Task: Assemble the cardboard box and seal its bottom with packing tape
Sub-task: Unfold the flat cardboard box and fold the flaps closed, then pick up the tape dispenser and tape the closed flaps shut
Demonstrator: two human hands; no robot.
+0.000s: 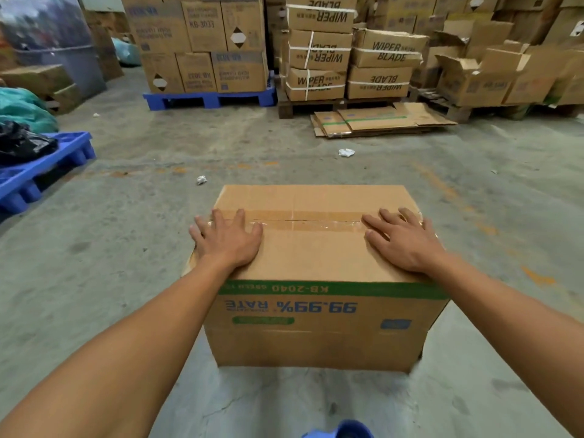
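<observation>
A brown cardboard box (313, 330) stands upside down on the concrete floor, its print inverted on the near side. Its upward face has both flaps shut, and a strip of clear packing tape (311, 223) runs along the seam from left to right. My left hand (228, 240) lies flat on the left end of that face, fingers spread over the tape's end. My right hand (403, 238) lies flat on the right end, fingers spread across the tape. Neither hand holds anything. No tape roll is in sight.
Flattened cartons (379, 120) lie on the floor ahead. Stacked boxes stand on a blue pallet (208, 99) and a wooden pallet (316, 105) at the back. Another blue pallet (41, 165) with a black bag sits at left. Paper scraps (346, 152) lie on the floor.
</observation>
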